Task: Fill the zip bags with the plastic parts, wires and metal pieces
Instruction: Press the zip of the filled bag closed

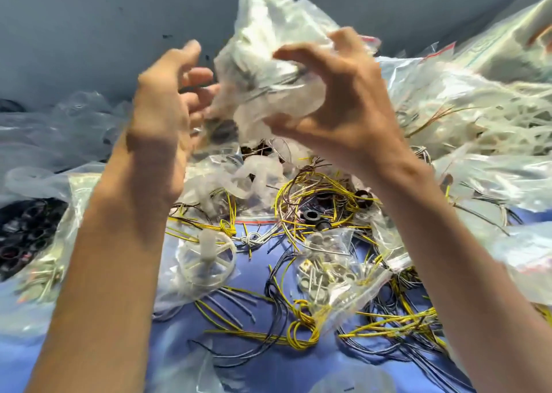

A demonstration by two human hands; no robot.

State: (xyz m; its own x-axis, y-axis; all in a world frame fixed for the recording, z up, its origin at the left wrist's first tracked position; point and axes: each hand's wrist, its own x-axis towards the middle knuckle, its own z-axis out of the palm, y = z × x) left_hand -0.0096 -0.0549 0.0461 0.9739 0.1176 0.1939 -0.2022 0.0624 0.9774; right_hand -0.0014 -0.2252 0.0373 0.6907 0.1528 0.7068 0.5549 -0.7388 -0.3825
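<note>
Right hand (pixel 343 94): raised, fingers (pixel 298 53) and thumb curled in a claw, grasping the crumpled clear zip bag (pixel 268 64) from its right side.

Left hand (pixel 167 94): raised opposite, fingers (pixel 197 76) loosely bent at the bag's left edge; blurred, so whether they pinch the plastic or only touch it cannot be told.

Zip bag: held in the air between both hands, above the pile; contents dim, pale strands showing through.

Beneath the hands, on the blue worktop (pixel 268 371):
- loose wires (pixel 301 330), yellow and dark, tangled and looped;
- black rings (pixel 310 215), lying among the wires;
- small bag of metal pieces (pixel 331 273), red-striped zip edge, resting on the wires;
- white spoked plastic wheel (pixel 209 255), inside a clear bag, left of the metal pieces.

Outer left: bag of black parts (pixel 27 231).

Outer right: heaped bags of white tubing (pixel 478 109).
</note>
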